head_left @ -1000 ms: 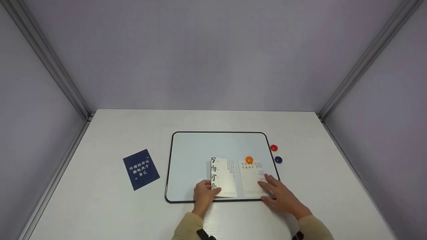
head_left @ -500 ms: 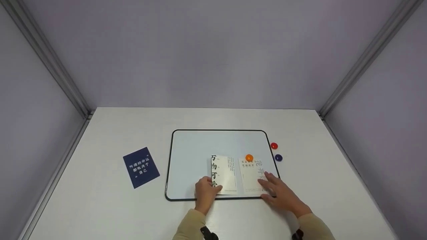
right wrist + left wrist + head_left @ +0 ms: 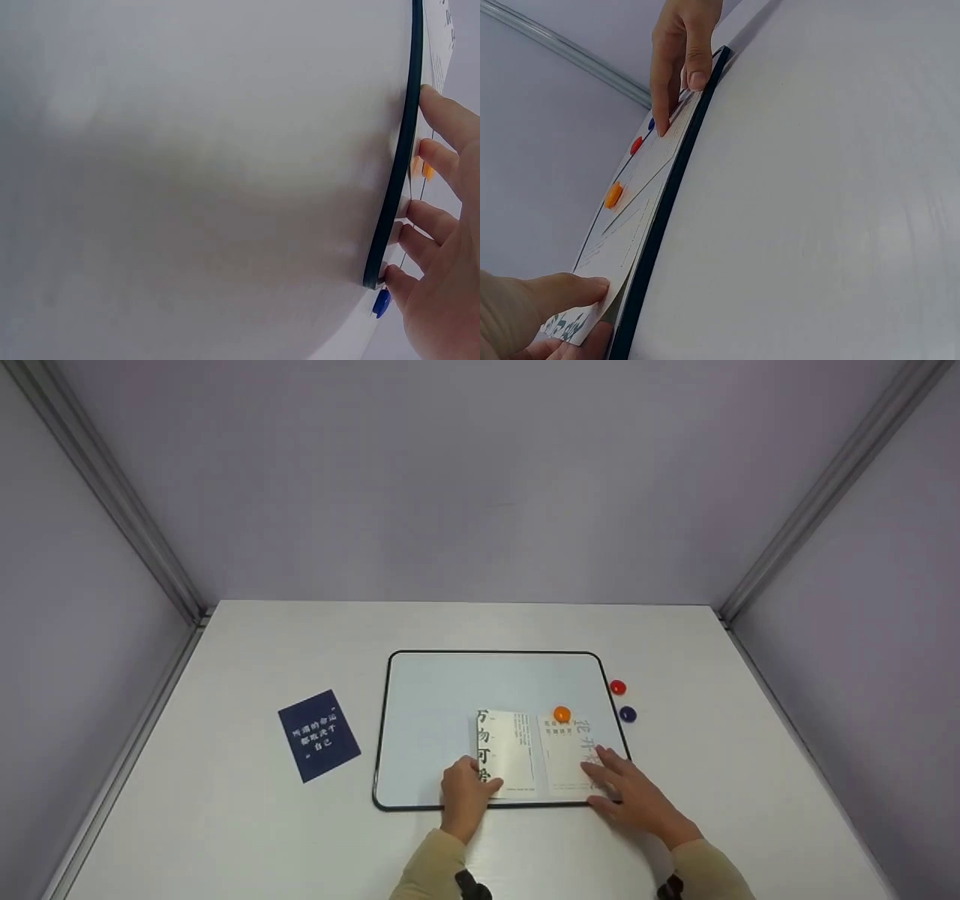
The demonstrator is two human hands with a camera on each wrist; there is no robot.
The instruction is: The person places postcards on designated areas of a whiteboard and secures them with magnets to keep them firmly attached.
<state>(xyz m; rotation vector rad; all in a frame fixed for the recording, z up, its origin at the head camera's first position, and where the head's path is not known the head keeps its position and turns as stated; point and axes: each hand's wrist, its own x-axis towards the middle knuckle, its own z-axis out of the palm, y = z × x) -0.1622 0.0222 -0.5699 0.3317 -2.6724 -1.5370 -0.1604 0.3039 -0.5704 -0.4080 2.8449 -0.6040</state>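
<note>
My left hand [image 3: 466, 796] pinches a cream card [image 3: 511, 754] with dark lettering by its lower left corner. In the left wrist view the thumb lies on top of this card [image 3: 619, 251], fingers beneath, and that corner is lifted off the whiteboard [image 3: 427, 720]. A second cream card [image 3: 561, 765] lies flat to the right, a narrow gap between the two. An orange round magnet [image 3: 562, 714] sits on the second card's top edge. My right hand [image 3: 634, 795] rests with spread fingers on that card's lower right part and the board's edge, hiding some of the print.
A dark blue card [image 3: 319, 736] with white lettering lies on the white table [image 3: 225, 825], left of the board. Just past the board's right edge are a red magnet [image 3: 618, 687] and a dark blue magnet [image 3: 628, 714]. Panel walls [image 3: 465, 487] enclose the table's back and sides.
My left hand has slid slightly right with its card, bringing it a little nearer the second card. The right hand keeps its place. The whole head view has shifted slightly upward.
</note>
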